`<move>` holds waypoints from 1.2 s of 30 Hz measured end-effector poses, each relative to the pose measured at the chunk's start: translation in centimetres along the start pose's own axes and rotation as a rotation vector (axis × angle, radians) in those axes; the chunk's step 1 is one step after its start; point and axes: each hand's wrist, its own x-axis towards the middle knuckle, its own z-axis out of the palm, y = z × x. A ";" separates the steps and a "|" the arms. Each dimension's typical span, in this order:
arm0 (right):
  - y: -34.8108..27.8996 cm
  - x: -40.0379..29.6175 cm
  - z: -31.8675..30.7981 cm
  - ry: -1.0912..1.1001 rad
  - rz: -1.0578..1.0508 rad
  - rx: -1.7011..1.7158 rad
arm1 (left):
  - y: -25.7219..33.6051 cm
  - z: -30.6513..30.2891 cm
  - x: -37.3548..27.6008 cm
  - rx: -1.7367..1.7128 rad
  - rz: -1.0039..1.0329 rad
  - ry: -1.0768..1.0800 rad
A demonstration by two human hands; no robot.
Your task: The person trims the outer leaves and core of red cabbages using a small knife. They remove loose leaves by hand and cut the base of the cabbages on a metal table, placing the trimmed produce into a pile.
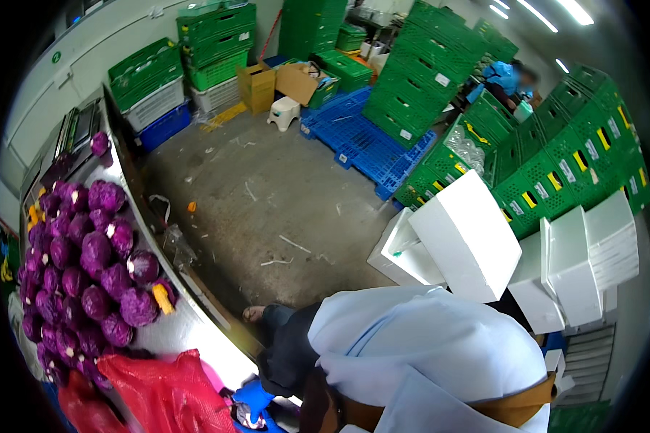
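At the bottom edge, my right hand (253,399) wears a blue glove and comes out of a dark sleeve. Its fingers curl around a purple and white thing (249,418), which looks like a red cabbage and is partly cut off by the frame. Just left of the hand, a red woven mesh bag (165,387) lies crumpled on the metal table (181,335). Beyond the bag, a large heap of red cabbages (81,270) covers the table, some showing pale cut stems. My left hand is out of view.
A yellow-orange piece (163,299) lies against the heap. Behind the floor area stand stacked green crates (411,81) on a blue pallet (352,135), and a white stool (284,113). White foam boxes (466,233) stand to the right. A person in blue (501,78) is farther back.
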 end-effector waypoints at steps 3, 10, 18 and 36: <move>1.6 2.3 0.9 -0.096 -0.076 0.038 | 0.2 -0.3 -0.4 0.003 -0.018 0.025; -6.4 -4.3 -4.1 -0.154 -0.101 0.275 | -0.2 0.6 0.5 0.001 -0.028 -0.080; -4.7 -0.5 -1.4 -0.079 -0.196 -0.318 | -0.9 -0.1 -0.6 -0.036 -0.069 -0.065; -0.1 -2.2 -5.4 -0.133 -0.162 0.006 | -13.8 -10.0 -23.0 -0.539 -0.575 0.658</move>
